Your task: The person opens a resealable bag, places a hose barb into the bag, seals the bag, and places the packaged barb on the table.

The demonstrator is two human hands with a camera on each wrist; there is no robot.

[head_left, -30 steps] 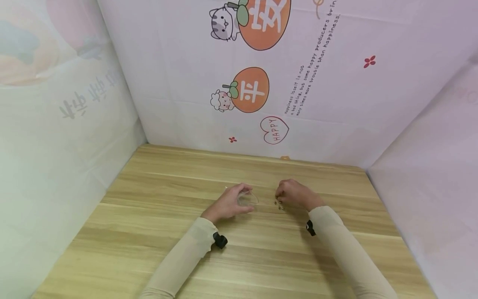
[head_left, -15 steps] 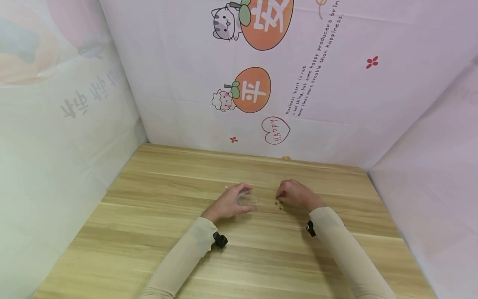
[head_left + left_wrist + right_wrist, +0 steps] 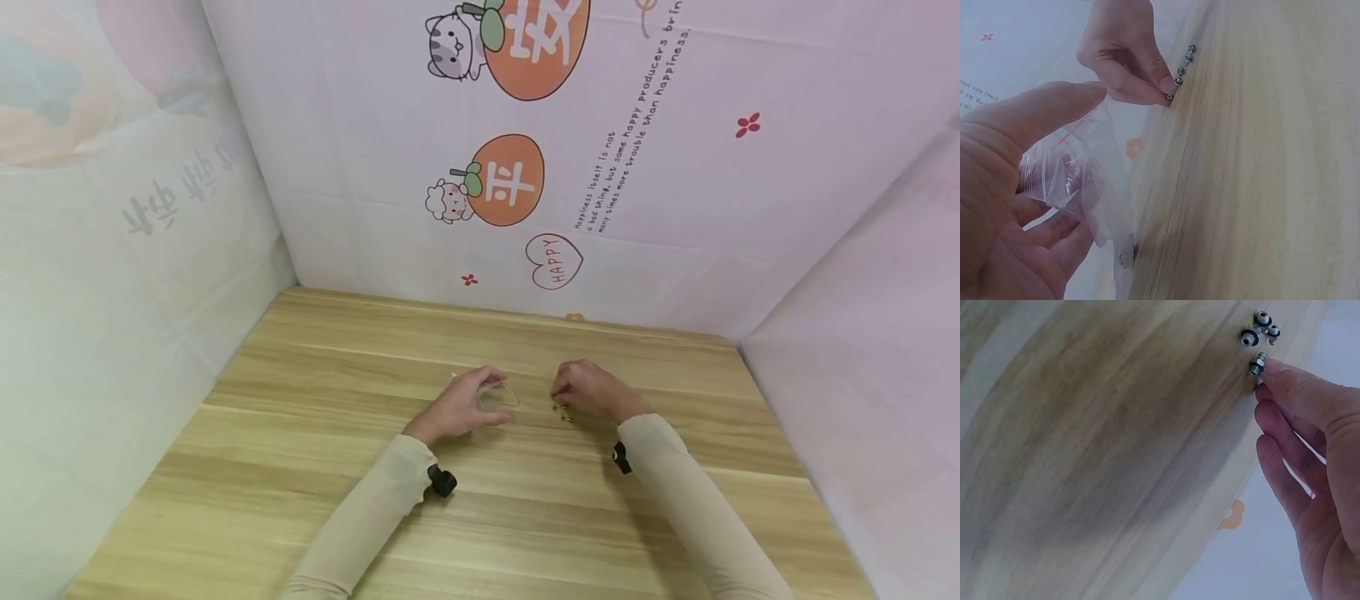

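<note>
While the head view takes in both sleeves across the wooden table (image 3: 360,525), the work sits small, just below the middle of the frame: the left hand (image 3: 459,408) curves round a clear plastic bag (image 3: 497,398), and, apart from it to the right, the right hand (image 3: 596,392) is bent over some loose fittings (image 3: 567,420), its own catch too small to make out. From the left wrist, at left of frame, the bag shows a red line (image 3: 1079,125) on its film, with thumb and fingers spread either side of it; a dim shape at bottom centre, by the bag's lower end, is unclear. Only the right wrist gives the grip plainly: at upper right, thumb and forefinger pinch a single metal fitting (image 3: 1257,364) with a black ring, three loose ones clustered just above it
</note>
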